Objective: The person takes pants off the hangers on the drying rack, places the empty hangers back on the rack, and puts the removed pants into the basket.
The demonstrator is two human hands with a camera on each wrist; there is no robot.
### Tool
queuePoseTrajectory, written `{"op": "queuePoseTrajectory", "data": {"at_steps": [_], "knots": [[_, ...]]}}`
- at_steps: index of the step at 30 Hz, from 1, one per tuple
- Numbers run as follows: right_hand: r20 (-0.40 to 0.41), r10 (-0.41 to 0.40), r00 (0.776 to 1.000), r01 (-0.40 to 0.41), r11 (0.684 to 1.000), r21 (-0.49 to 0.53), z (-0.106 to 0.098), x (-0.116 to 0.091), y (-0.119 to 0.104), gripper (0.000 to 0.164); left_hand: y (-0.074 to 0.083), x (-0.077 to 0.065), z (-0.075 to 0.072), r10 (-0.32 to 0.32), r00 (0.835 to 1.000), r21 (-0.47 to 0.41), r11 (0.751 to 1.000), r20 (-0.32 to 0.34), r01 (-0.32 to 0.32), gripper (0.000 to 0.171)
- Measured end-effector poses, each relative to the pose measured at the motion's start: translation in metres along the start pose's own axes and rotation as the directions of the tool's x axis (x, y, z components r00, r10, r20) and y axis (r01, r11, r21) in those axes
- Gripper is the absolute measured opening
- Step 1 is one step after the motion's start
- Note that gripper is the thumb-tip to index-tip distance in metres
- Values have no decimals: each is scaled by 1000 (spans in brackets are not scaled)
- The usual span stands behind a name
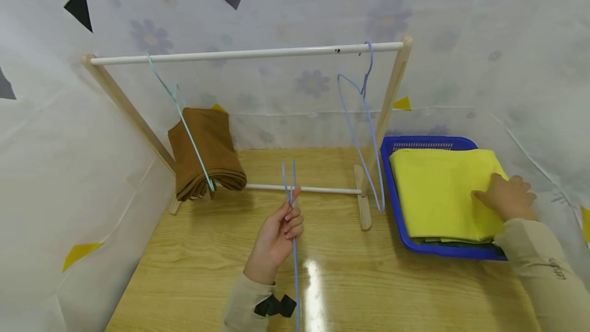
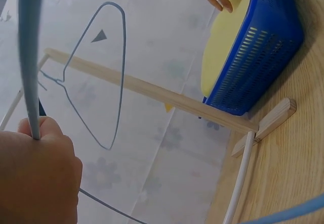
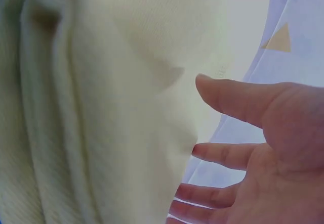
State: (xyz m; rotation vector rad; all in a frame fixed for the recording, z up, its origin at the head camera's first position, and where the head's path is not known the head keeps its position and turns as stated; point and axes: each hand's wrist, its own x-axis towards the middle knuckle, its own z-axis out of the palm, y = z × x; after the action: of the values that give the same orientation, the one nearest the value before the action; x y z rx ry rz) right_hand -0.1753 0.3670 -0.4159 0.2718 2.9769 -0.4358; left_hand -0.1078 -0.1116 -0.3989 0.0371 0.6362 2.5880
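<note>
In the head view my left hand (image 1: 276,234) grips a light blue wire hanger (image 1: 296,275) near its neck, above the middle of the table. The left wrist view shows the fist curled round that hanger's wire (image 2: 31,57). Over on the right, my right hand (image 1: 507,199) is at the edge of a folded yellow cloth (image 1: 442,193) lying in a blue basket (image 1: 454,251). In the right wrist view its thumb and fingers (image 3: 228,100) are spread apart, with the fingertips right at the cloth's edge.
A clothes rack (image 1: 249,54) with a white rail and wooden legs stands at the back. From it hang a brown cloth (image 1: 207,142) on a mint hanger (image 1: 186,127) at left and a bare blue hanger (image 1: 352,122) at right. Patterned sheeting (image 1: 295,19) encloses the wooden table (image 1: 369,281).
</note>
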Motion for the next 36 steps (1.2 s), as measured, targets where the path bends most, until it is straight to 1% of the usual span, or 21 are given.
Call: {"op": "queuePoseTrajectory", "data": {"at_steps": [6,11,17,20,26,31,34,36], "knots": [[-48,12,999,-13,1000,-19,5,0,-9,70,-3,4,6,5,1000,-2,1000,-1,-5,41],[-69,14,998,-13,1000,10,8,1,-19,68,-5,6,9,4,1000,12,1000,5,-4,44],[-84,-44,996,47,998,37,7,2,-36,65,-4,9,16,22,999,23,999,33,-23,44],[-93,-89,992,95,994,59,7,3,-46,62,-3,11,20,25,999,25,999,37,-26,41],[-96,-176,980,189,970,152,3,4,-67,61,-1,14,31,20,998,20,1000,52,-21,39],[-105,-197,975,217,948,234,-3,2,-87,61,-1,17,40,24,996,42,999,88,-28,39],[-124,-215,969,242,929,280,-7,2,-97,62,-2,19,45,31,994,45,998,102,-36,39],[-157,-241,958,279,912,300,-9,2,-104,60,-2,21,48,38,993,42,998,110,-43,39]]}}
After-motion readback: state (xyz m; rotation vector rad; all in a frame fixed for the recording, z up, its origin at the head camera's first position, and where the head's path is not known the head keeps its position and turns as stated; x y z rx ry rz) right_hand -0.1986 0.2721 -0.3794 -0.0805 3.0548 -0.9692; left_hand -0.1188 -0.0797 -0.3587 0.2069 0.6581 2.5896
